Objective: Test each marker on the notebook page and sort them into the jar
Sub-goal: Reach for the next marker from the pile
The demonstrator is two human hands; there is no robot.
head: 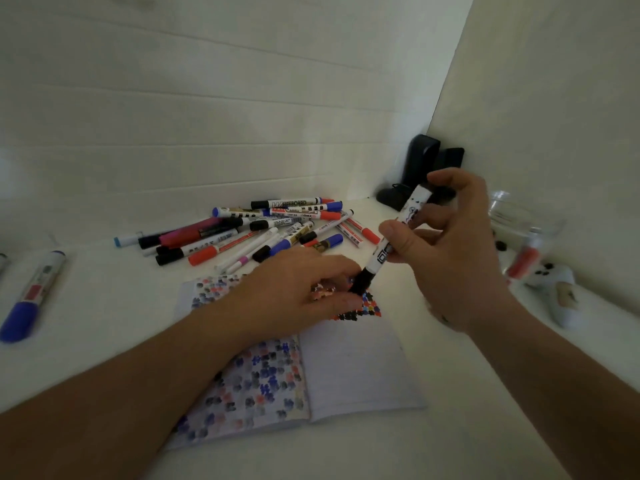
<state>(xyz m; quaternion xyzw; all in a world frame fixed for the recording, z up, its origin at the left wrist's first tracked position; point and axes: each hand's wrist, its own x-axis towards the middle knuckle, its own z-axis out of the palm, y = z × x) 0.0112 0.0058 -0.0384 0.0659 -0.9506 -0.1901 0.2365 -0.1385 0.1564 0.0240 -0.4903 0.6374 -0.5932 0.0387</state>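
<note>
Right hand (446,251) grip curled round black-capped marker (391,240); left hand (298,289) fingers pinch its cap (362,282), over notebook (360,368).

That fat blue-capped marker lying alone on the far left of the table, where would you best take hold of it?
Judging by its pose, grip the fat blue-capped marker around its white barrel, coming from above with fingers across its width. It lies flat on the white table, apart from the pile, and the barrel is the longest plain stretch.

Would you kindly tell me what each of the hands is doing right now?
Left hand: grips the black cap of the marker.
Right hand: holds the marker by its white barrel.
</note>
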